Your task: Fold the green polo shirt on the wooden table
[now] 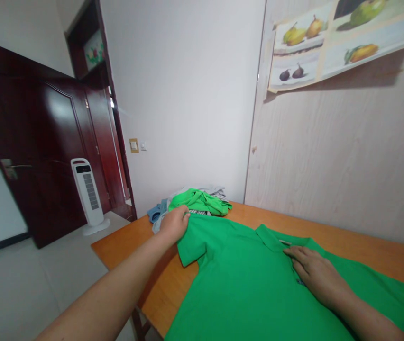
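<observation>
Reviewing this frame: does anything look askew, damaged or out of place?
Mainly the fruit poster at upper right: its lower edge slants and appears to stand off the wall panel, casting a shadow, though the camera may exaggerate the tilt. The clothes pile beyond the green shirt is jumbled. I see no spill or damage.

The left forearm (pixel 116 289) is bare and smooth, long, and narrows to the wrist (pixel 162 233). The left hand (pixel 175 222) is bare, with rounded knuckles. The right forearm (pixel 365 312), partly in view, is bare too; the right hand (pixel 312 272) has slender fingers and a broad back.
</observation>
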`<state>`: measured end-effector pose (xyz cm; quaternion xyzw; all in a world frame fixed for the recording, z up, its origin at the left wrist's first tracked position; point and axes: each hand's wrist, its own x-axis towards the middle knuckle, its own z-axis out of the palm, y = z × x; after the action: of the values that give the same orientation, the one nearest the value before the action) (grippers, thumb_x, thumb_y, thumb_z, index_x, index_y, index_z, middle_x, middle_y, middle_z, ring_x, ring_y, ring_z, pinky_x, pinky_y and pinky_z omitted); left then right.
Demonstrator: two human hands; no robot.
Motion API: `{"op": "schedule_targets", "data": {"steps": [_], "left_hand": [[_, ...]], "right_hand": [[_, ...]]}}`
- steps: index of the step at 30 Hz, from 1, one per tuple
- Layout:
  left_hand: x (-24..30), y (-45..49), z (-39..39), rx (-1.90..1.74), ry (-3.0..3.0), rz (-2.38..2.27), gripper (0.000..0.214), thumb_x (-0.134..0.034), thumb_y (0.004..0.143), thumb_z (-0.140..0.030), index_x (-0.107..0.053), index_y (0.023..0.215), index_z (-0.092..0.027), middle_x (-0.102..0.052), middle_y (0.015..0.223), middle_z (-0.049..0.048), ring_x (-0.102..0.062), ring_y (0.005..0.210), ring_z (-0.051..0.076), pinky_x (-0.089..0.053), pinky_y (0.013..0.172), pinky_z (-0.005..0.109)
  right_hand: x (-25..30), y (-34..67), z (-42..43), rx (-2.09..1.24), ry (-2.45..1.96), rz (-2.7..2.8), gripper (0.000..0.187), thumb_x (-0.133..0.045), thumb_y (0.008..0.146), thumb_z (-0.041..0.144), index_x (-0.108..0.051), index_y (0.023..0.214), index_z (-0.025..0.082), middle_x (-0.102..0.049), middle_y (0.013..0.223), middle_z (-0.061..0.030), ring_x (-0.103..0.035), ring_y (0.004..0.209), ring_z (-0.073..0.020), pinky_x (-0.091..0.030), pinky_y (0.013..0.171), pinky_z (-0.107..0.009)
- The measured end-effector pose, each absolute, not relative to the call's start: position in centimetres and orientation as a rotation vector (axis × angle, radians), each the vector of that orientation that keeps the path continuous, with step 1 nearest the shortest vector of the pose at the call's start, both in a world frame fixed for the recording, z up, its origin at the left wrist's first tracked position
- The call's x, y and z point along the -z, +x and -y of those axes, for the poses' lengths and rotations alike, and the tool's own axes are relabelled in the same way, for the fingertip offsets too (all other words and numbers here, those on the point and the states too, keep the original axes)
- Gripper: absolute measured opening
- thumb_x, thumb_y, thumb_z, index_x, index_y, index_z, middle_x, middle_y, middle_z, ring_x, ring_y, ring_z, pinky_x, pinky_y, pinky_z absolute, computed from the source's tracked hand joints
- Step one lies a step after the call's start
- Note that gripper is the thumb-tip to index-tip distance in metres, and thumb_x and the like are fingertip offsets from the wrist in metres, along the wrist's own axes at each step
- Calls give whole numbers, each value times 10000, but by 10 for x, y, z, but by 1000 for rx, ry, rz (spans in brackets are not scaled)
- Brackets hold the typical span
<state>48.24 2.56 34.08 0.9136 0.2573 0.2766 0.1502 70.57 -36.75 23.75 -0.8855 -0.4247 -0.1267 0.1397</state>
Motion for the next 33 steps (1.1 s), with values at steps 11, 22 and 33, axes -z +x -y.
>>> {"op": "schedule_targets", "data": {"steps": [11, 22, 33], "left_hand": [[-360, 497, 18, -778, 3104, -676, 283, -378, 950, -261, -614, 1103, -228, -595, 1173, 135, -470, 1172, 342, -308, 989, 482], [-316, 450, 84, -322, 3103, -243, 255, -466, 917, -389, -675, 900, -243, -669, 946, 90, -596, 916, 267, -426, 796, 395], [-336, 431, 42, -265, 3179, -533, 168, -500, 847, -254, -663, 816, -228, -676, 855, 66, -621, 794, 242, -406, 694, 341]], "right_hand": [[-243, 698, 367, 375, -2565, 1208, 433, -365, 936, 406, -653, 1236, 284, -619, 1318, -42, -565, 1181, -269, -442, 990, -440], [-245, 695, 366, 378, -2584, 1205, 452, -347, 936, 381, -649, 1251, 264, -612, 1327, -59, -562, 1182, -274, -442, 984, -446], [-242, 699, 368, 391, -2581, 1208, 455, -353, 933, 397, -649, 1251, 259, -615, 1321, -54, -564, 1177, -274, -436, 993, -442]]}}
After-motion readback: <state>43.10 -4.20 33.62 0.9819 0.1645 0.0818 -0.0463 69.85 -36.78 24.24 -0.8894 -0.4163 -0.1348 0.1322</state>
